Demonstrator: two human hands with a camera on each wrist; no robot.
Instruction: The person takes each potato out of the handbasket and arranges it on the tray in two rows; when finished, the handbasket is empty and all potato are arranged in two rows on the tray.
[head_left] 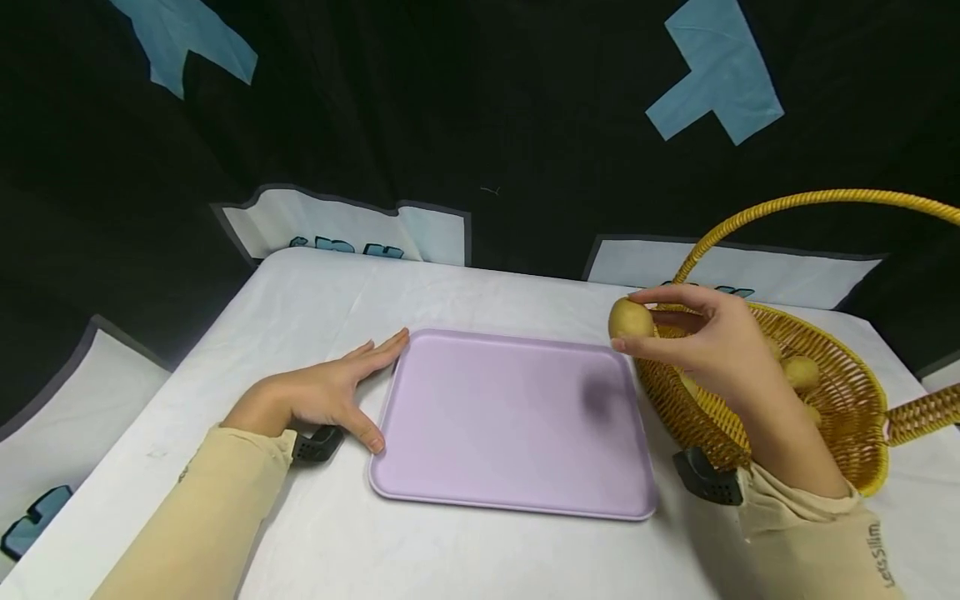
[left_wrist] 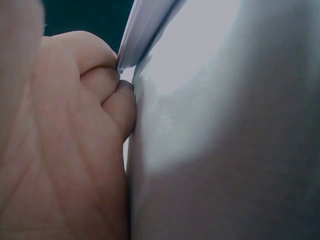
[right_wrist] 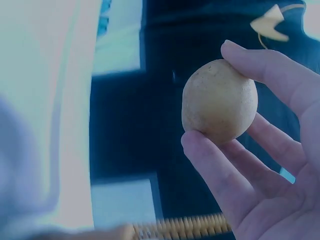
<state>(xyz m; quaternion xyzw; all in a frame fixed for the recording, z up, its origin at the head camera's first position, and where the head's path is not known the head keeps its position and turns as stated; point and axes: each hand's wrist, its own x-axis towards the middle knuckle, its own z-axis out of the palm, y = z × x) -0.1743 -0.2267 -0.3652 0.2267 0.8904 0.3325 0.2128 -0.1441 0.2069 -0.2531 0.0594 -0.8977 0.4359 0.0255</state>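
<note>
My right hand [head_left: 720, 337] pinches a small round potato [head_left: 631, 319] between thumb and fingertips, above the left rim of a yellow wicker basket [head_left: 847, 354] and near the tray's far right corner. In the right wrist view the potato [right_wrist: 220, 101] is pale yellow-brown, with the thumb on one side and fingers on the other. My left hand [head_left: 322, 396] rests by the left edge of a flat lilac tray [head_left: 510, 425]. Its thumb and fingers are spread and touch the tray's rim. The left wrist view shows fingers against that rim [left_wrist: 131, 42].
More potatoes [head_left: 801, 373] lie in the basket, partly hidden by my right arm. A tall woven handle [head_left: 825, 197] arches over the basket. The white-covered table [head_left: 337, 533] ends at a black cloth backdrop [head_left: 450, 100] with blue and white shapes.
</note>
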